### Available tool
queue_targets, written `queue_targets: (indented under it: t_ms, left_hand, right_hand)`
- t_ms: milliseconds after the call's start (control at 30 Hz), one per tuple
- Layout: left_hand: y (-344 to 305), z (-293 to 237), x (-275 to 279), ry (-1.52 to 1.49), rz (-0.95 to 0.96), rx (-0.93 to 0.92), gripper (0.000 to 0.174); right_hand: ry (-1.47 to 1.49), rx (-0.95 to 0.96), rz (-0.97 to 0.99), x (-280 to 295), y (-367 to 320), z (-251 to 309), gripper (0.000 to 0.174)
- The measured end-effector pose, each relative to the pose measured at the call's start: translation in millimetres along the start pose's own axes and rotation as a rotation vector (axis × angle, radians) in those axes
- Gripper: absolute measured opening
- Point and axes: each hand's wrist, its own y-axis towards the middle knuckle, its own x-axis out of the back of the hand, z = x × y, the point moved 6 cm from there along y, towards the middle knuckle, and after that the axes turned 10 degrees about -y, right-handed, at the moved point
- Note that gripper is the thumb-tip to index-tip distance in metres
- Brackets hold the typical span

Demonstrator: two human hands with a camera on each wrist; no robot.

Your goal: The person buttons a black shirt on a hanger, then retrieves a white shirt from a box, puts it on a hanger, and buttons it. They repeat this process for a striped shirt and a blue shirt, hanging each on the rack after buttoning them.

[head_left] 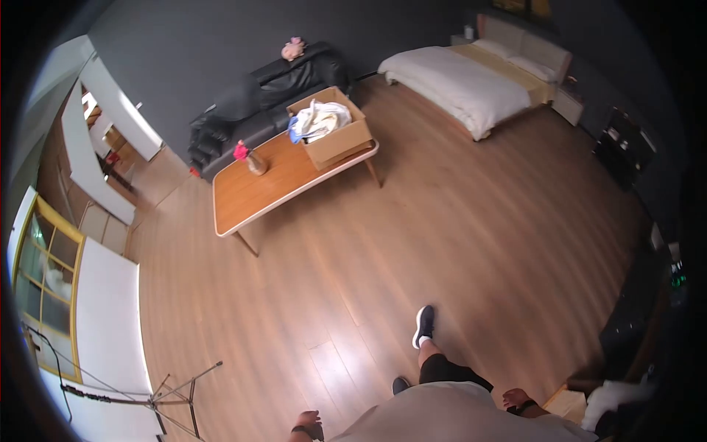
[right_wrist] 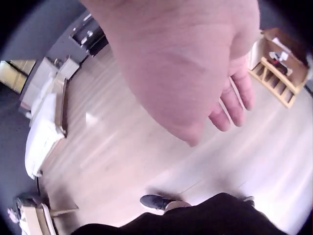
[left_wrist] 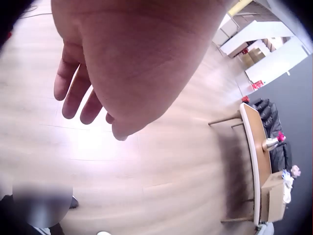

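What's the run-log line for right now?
left hand: empty | right hand: empty | cardboard box: on table, white cloth inside

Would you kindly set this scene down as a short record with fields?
Left hand: empty grip, fingers relaxed
Right hand: empty grip, fingers relaxed
Left side: tripod-like stand
Right side: slatted wooden piece
Table: bears cardboard box, vase with pink flowers
Box contents: white and blue cloth-like items
Sofa: black, behind table; pink toy on its backrest
Bed: white cover, right of table
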Motion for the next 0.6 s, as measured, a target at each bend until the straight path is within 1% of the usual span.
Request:
queue_targets:
  t_ms: [33, 67, 100, 133, 167, 200, 233, 267, 300, 333, 400, 433, 467, 533, 600]
  left_hand:
    - [-5, 0, -5, -0.006, 0.001, -0.005, 0.043]
    - [-10, -1, -10, -0.012, 0.003, -0.01, 0.043]
    - [6, -1, -6, 0.08, 0.087, -0.128, 0.045]
    - [-4, -19, -12, 0.163, 0.162, -0.253, 0.047]
    - [-8, -19, -19, 0.146, 0.128, -0.186, 0.046]
    - [-14, -32, -25, 0.093, 0.094, -0.126, 0.045]
    - [-24, -52, -34, 0.043, 0.07, -0.088, 0.044]
    - [-31, -73, -42, -0.005, 0.054, -0.06, 0.043]
    - [-38, -94, -49, -0.046, 0.043, -0.047, 0.042]
    - [-42, -115, -54, -0.083, 0.031, -0.044, 0.042]
    - [-51, -161, -64, -0.149, -0.003, -0.065, 0.04]
    - [-57, -187, -70, -0.173, -0.03, -0.091, 0.039]
    - [-47, -205, -71, -0.175, -0.07, -0.121, 0.039]
    - [-31, -237, -78, -0.179, -0.146, -0.176, 0.039]
    - [-29, -259, -99, -0.19, -0.161, -0.083, 0.041]
  right_hand:
    - [-0.521, -0.085, -0.336, -17, 16, 35, 0.023]
    - [-0.853, -0.278, -0.612, -38, 26, 71, 0.023]
    - [-1.028, -0.272, -0.698, -120, 31, 120, 0.023]
    - [-1.013, -0.208, -0.656, -127, 57, 155, 0.021]
    - [-0.994, -0.147, -0.614, -141, 91, 196, 0.019]
    - [-0.972, -0.089, -0.573, -139, 130, 235, 0.017]
    - [-0.949, -0.031, -0.532, -139, 164, 271, 0.016]
    - [-0.923, 0.027, -0.491, -155, 183, 301, 0.015]
    - [-1.173, 0.088, -0.495, -172, 203, 337, 0.016]
    - [-1.419, 0.155, -0.494, -210, 226, 377, 0.018]
    - [-1.138, 0.082, -0.674, -255, 266, 440, 0.022]
    - [-1.212, 0.131, -0.659, -292, 282, 474, 0.023]
    - [-1.29, 0.176, -0.643, -329, 294, 504, 0.025]
    - [-1.37, 0.204, -0.614, -371, 339, 558, 0.027]
    - [-1.348, 0.193, -0.567, -421, 376, 601, 0.03]
